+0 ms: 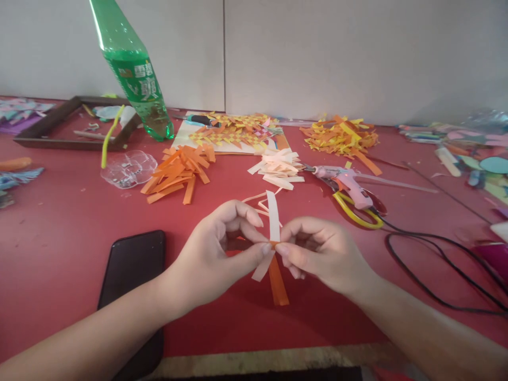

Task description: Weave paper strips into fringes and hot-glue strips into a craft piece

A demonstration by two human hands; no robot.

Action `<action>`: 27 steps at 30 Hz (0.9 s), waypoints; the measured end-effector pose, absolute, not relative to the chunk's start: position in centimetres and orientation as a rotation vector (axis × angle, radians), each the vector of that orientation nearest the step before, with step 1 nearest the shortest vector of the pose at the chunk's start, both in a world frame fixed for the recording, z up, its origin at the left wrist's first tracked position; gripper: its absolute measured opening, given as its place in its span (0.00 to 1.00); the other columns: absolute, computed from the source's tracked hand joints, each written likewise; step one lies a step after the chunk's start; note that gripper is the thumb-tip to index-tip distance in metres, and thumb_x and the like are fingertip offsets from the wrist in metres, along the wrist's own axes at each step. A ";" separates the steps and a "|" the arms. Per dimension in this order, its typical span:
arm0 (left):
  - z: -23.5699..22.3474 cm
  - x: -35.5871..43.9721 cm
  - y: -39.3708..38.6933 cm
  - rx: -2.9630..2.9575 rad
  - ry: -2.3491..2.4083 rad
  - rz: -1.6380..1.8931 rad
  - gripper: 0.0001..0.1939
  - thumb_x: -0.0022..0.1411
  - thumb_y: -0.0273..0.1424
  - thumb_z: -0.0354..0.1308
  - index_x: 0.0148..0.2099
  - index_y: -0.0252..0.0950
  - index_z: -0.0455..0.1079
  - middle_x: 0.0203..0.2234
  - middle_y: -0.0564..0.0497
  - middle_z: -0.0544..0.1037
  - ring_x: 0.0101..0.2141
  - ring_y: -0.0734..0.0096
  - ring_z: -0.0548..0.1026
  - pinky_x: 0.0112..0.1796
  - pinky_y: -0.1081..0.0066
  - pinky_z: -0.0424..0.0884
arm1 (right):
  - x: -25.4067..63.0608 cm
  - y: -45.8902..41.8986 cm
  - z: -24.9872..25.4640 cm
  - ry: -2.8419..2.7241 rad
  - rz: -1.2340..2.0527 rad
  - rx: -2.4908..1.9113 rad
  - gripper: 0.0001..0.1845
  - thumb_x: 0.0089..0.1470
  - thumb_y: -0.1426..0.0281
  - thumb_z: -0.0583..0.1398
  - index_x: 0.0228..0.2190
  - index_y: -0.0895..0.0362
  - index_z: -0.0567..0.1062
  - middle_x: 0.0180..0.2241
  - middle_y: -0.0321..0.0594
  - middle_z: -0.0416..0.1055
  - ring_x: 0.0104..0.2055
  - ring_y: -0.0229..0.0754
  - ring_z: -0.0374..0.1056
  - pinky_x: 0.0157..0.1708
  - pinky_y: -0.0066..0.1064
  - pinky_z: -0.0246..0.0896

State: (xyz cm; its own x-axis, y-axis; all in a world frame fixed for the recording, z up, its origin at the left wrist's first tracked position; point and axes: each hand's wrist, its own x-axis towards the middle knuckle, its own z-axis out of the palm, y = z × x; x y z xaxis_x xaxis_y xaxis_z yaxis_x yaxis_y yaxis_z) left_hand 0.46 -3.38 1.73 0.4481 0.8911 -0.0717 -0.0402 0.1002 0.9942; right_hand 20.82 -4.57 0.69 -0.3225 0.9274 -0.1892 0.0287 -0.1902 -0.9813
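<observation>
Paper strips (274, 225) are held between phone (133, 264) and glue gun (350, 185).

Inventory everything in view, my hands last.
Held paper strips: at least two, white and orange, centre
Paper strip piles: three, orange, peach, orange-yellow, left to right
Patterned paper pieces: several, orange-yellow, on board
Flat rectangular board: one, cream, back
Slim tool: one, teal-black, back
Plastic glue gun: one, pink, right
Scissors: one, yellow-handled, beside gun
Thin cable: one, black, right
Plastic bottle: one, green, back left
Rectangular frame: one, brown, back left
Scalloped plastic dish: one, clear, left
Fuzzy stick: one, yellow, by dish
Rectangular phone: one, black, front left
Craft scraps: many, multicoloured, both sides
Tabletop: one, red, underneath
Left hand: one, bare, pinching strips
Right hand: one, bare, likewise
</observation>
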 end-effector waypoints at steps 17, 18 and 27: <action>1.6 0.5 -3.2 1.250 0.793 0.752 0.10 0.61 0.26 0.64 0.41 0.36 0.65 0.30 0.56 0.74 0.32 0.79 0.75 0.34 0.77 0.70 | 20.7 -4.8 1.3 -1.424 1.618 -1.217 0.09 0.50 0.68 0.66 0.25 0.58 0.73 0.19 0.32 0.69 0.16 0.29 0.63 0.16 0.21 0.57; 1.7 0.5 -3.2 1.247 0.772 0.760 0.09 0.61 0.25 0.63 0.39 0.36 0.64 0.30 0.56 0.74 0.32 0.79 0.75 0.34 0.77 0.69 | 20.7 -4.8 1.4 -1.414 1.628 -1.219 0.09 0.50 0.68 0.66 0.24 0.58 0.72 0.19 0.32 0.69 0.16 0.29 0.63 0.16 0.21 0.57; 2.0 0.4 -3.3 1.141 0.772 0.751 0.10 0.59 0.24 0.65 0.38 0.36 0.64 0.28 0.57 0.75 0.30 0.79 0.76 0.34 0.77 0.71 | 21.0 -4.7 0.9 -1.297 1.811 -1.148 0.12 0.51 0.64 0.68 0.26 0.59 0.74 0.20 0.35 0.73 0.17 0.30 0.66 0.16 0.21 0.60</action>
